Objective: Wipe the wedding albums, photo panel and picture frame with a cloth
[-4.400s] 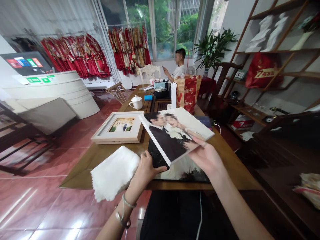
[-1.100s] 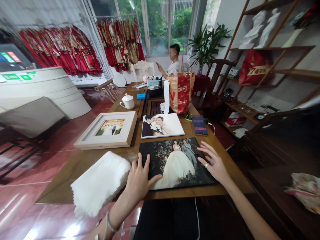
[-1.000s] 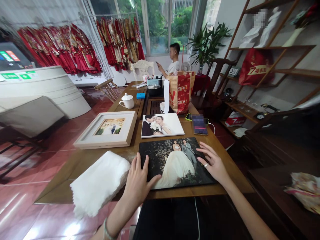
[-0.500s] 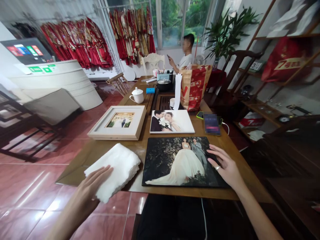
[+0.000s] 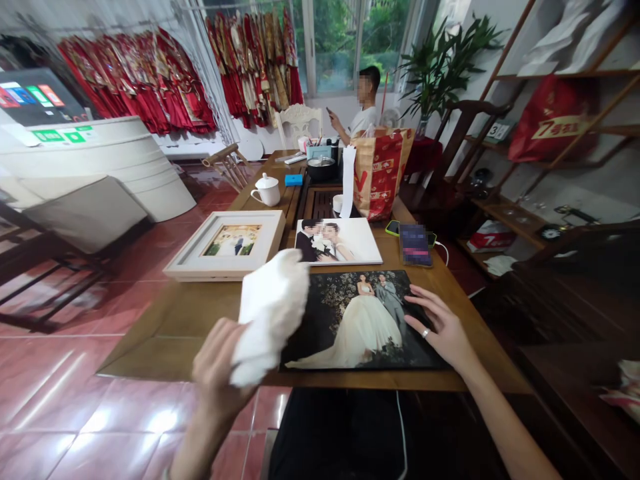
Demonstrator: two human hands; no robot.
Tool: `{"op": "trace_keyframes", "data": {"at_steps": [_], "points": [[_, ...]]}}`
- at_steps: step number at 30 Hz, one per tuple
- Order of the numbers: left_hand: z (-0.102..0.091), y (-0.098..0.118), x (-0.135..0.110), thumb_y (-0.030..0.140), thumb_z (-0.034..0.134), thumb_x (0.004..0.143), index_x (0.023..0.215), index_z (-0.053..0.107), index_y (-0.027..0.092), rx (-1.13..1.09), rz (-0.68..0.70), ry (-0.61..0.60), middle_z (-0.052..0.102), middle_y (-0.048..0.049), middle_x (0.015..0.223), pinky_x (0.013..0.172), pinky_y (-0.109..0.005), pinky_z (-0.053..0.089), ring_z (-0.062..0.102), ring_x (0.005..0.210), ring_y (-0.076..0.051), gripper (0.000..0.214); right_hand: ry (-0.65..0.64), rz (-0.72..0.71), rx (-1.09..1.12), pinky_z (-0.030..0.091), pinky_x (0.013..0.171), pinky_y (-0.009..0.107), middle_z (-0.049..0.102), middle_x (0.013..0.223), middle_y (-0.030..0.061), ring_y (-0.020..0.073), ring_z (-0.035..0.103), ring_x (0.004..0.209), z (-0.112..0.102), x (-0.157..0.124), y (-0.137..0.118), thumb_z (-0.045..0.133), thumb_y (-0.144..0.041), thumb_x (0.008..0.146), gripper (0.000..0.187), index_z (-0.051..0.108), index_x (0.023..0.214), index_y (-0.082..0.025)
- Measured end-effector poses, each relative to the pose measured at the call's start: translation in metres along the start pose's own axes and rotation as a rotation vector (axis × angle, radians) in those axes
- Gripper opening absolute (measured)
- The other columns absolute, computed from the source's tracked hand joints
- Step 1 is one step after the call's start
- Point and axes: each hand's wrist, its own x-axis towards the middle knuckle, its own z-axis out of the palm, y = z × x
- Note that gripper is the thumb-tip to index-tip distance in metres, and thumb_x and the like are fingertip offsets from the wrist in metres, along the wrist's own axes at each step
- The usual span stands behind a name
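Observation:
My left hand (image 5: pixel 215 363) is closed around a white cloth (image 5: pixel 273 307) and holds it up above the table's near edge, over the left side of a dark wedding photo panel (image 5: pixel 345 313). That panel lies flat in front of me. My right hand (image 5: pixel 443 330) rests open on its right edge, fingers spread. Behind it lies a smaller white photo panel (image 5: pixel 353 240) of a couple. A framed photo (image 5: pixel 227 243) in a pale wooden frame sits to the left.
The long wooden table (image 5: pixel 175 320) also carries a phone (image 5: pixel 414 243) on a cable, a red paper bag (image 5: pixel 381 173), a white teapot (image 5: pixel 267 190) and a tea tray. A seated person (image 5: pixel 364 110) is at the far end. Shelves stand right, red garments hang behind.
My left hand left the dark panel, reached to the cloth on the table and lifted it over the panel. The right hand stayed on the panel's right edge.

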Motion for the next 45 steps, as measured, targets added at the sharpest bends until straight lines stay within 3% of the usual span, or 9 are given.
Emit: {"op": "trace_keyframes", "data": {"at_steps": [3,5,7,10,23,31,37,41,45], "points": [[0.032,0.033,0.033,0.03,0.054,0.075,0.1,0.061,0.017,0.052,0.188,-0.157,0.061,-0.0099,0.083,0.073,-0.038,0.049,0.058,0.083,-0.027,0.028,-0.007,0.001,-0.004,0.041,0.105,0.045,0.049,0.137,0.0085,0.0262,0.047,0.128,0.0,0.0,0.0,0.064,-0.038,0.081,0.029,0.064,0.108,-0.027],[0.052,0.046,0.053,0.022,0.056,0.068,0.101,0.06,0.018,0.084,0.24,-0.329,0.06,-0.0137,0.107,0.086,-0.04,0.046,0.054,0.105,-0.03,0.033,-0.01,0.002,-0.015,0.041,0.106,0.045,0.049,0.137,0.0084,0.0261,0.047,0.128,0.0,0.0,0.0,0.063,-0.038,0.082,0.029,0.064,0.108,-0.027],[0.067,0.051,0.066,0.021,0.059,0.063,0.114,0.055,0.017,0.091,0.283,-0.489,0.045,-0.0157,0.135,0.103,-0.045,0.035,0.035,0.13,-0.033,0.052,-0.014,0.001,-0.038,0.04,0.106,0.046,0.049,0.137,0.0086,0.0265,0.047,0.128,0.0,0.0,-0.001,0.062,-0.039,0.082,0.028,0.064,0.108,-0.027],[0.08,0.048,0.075,0.016,0.059,0.06,0.138,0.038,0.02,0.109,0.302,-0.622,0.021,-0.0125,0.153,0.112,-0.05,0.017,0.01,0.142,-0.033,0.08,-0.017,-0.001,-0.05,0.04,0.106,0.047,0.05,0.137,0.0087,0.0271,0.047,0.128,-0.001,0.001,-0.004,0.062,-0.04,0.082,0.029,0.065,0.108,-0.027],[0.08,0.037,0.07,0.019,0.056,0.074,0.143,0.034,0.028,0.186,0.198,-0.603,0.02,-0.008,0.155,0.112,-0.049,0.016,0.012,0.142,-0.032,0.073,-0.036,-0.013,0.004,0.039,0.107,0.047,0.047,0.14,0.0078,0.0261,0.045,0.13,-0.003,0.001,0.0,0.068,-0.037,0.078,0.034,0.063,0.11,-0.027],[0.082,0.039,0.082,0.012,0.055,0.069,0.143,0.035,0.028,0.209,0.156,-0.623,0.021,-0.0077,0.154,0.112,-0.051,0.016,0.011,0.141,-0.033,0.078,-0.04,-0.017,-0.038,0.039,0.107,0.047,0.049,0.139,0.008,0.0264,0.047,0.128,-0.002,0.001,-0.001,0.067,-0.039,0.079,0.033,0.065,0.109,-0.027],[0.044,0.053,0.031,0.008,0.054,0.057,0.145,0.03,0.029,0.206,0.186,-0.696,0.007,-0.006,0.157,0.111,-0.054,0.015,0.004,0.142,-0.033,0.093,-0.039,-0.029,-0.085,0.038,0.108,0.048,0.049,0.139,0.0083,0.027,0.047,0.128,-0.002,0.001,-0.002,0.066,-0.038,0.08,0.032,0.064,0.109,-0.026],[0.022,0.067,-0.008,0.015,0.056,0.061,0.146,0.026,0.031,0.168,0.232,-0.668,0.004,-0.0037,0.157,0.111,-0.055,0.015,0.006,0.142,-0.034,0.091,-0.048,-0.036,-0.103,0.037,0.108,0.048,0.049,0.139,0.0088,0.027,0.046,0.129,-0.003,0.0,-0.002,0.066,-0.036,0.08,0.031,0.064,0.11,-0.026],[0.035,0.066,0.011,0.022,0.059,0.069,0.144,0.031,0.029,0.186,0.191,-0.675,0.011,-0.0058,0.156,0.112,-0.051,0.017,0.009,0.142,-0.033,0.08,-0.054,-0.021,-0.071,0.041,0.105,0.046,0.049,0.139,0.0082,0.0268,0.047,0.128,-0.004,0.0,0.0,0.067,-0.036,0.079,0.033,0.063,0.11,-0.027]]}}
